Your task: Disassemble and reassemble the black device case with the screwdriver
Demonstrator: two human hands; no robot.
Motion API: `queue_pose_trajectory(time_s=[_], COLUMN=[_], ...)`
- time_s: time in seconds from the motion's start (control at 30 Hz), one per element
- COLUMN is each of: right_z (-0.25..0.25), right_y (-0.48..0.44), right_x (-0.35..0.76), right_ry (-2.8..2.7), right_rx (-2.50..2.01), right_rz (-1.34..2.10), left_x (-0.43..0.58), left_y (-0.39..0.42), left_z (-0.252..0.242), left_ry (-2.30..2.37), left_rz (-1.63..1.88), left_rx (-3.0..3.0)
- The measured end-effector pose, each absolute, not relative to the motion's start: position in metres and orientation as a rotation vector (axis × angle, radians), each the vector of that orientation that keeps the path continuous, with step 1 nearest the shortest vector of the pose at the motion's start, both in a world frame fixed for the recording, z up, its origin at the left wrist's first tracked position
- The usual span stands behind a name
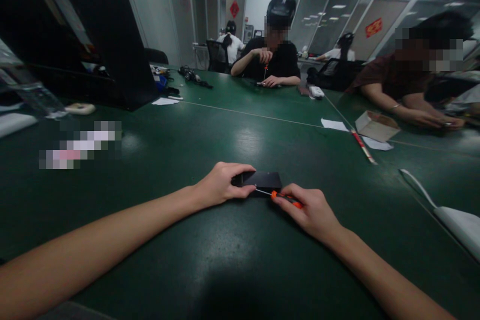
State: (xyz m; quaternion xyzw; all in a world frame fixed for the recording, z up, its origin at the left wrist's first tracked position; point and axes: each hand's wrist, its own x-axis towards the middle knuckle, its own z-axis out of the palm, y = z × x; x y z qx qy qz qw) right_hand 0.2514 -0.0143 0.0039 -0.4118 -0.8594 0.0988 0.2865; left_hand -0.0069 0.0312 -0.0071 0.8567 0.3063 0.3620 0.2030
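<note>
A small flat black device lies on the dark green table in front of me. My left hand is closed on its left end, thumb against the near edge. My right hand is shut on an orange-handled screwdriver. The thin metal shaft points left and its tip meets the device's near edge, close to my left thumb.
Two other people sit at the far side, one holding a red screwdriver. A small cardboard box, paper slips and a red-and-white stick lie at right. A white object sits at the right edge. A black case stands at the back left.
</note>
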Motion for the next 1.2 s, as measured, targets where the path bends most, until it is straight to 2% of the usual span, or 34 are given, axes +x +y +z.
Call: queue_pose_trajectory(time_s=[0.23,0.47,0.57,0.7,0.9,1.2], right_z=[0.016,0.018,0.015,0.021,0.024,0.004], right_y=[-0.005,0.013,0.015,0.006,0.001,-0.006], right_x=[0.276,0.322,0.32,0.287,0.229,0.22], right_ry=[-2.462,-2.456,-2.408,-2.366,-2.646,-2.404], right_rx=[-0.989,-1.209,-1.301,-1.129,-0.984,-1.044], right_rz=[0.138,-0.109,-0.151,-0.255,-0.084,0.142], left_x=[-0.006,-0.006,-0.006,-0.006,-0.005,-0.007], left_y=[0.03,0.031,0.03,0.031,0.031,0.03], left_z=[-0.004,-0.003,-0.003,-0.003,-0.004,0.002], left_ry=[0.877,0.876,0.861,0.841,0.798,0.843], left_rz=[0.974,1.027,1.025,1.026,1.037,0.878], left_rx=[2.36,2.326,2.325,2.346,2.346,2.222])
